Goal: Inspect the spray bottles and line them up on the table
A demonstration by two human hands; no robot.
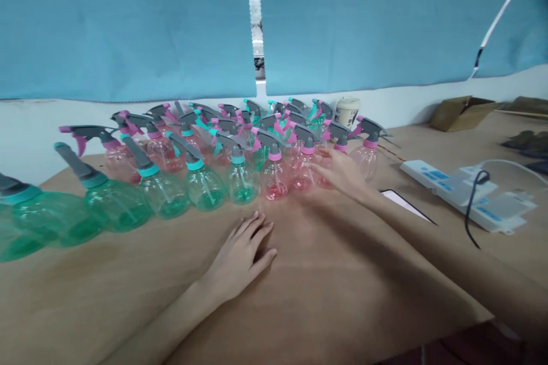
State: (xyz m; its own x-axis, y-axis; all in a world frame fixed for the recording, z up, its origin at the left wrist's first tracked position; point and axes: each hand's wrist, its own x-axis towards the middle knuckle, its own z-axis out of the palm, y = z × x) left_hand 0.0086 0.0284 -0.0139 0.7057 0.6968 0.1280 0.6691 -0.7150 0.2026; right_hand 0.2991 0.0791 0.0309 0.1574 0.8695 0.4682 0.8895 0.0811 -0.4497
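Observation:
Several round spray bottles stand in rows on the wooden table (274, 308), some green with teal collars, others pink with pink collars. My left hand (244, 251) lies on the table with its fingers spread, in front of a green bottle (242, 182) and a pink bottle (274, 178). Over at the right end of the front row, my right hand (338, 170) reaches to the pink bottles, its fingers apart and beside a pink bottle (302, 174). Another pink bottle (367, 158) stands just behind that hand. Whether its fingertips touch a bottle is unclear.
A paper cup (347, 112) stands behind the bottles. On the right are a phone (405, 205), a white power strip (432, 177) with a black cable (468, 217), and an open cardboard box (462, 114). A blue sheet (171, 23) covers the wall.

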